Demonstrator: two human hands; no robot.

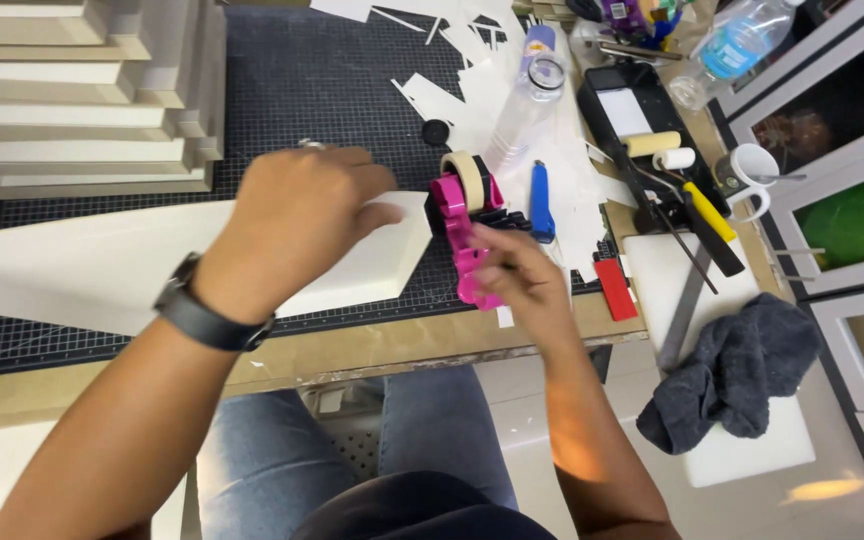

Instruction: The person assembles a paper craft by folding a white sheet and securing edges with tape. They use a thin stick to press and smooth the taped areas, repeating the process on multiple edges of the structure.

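Observation:
My left hand (297, 225), with a black watch on the wrist, presses down on a long white foam-board piece (72, 265) lying across the dark cutting mat (322, 90). My right hand (517, 280) grips the handle of a pink tape dispenser (460, 225) loaded with a roll of beige masking tape (464, 168). The dispenser sits right at the angled right end of the white piece (397, 245), its head touching or nearly touching that end.
Stacked white foam-board steps (82, 90) stand at the back left. A blue utility knife (540, 200), clear bottle (527, 110), red box (614, 288), paint tray with small rollers (652, 140), white mug (752, 175) and dark grey cloth (737, 370) lie to the right. Paper scraps litter the back.

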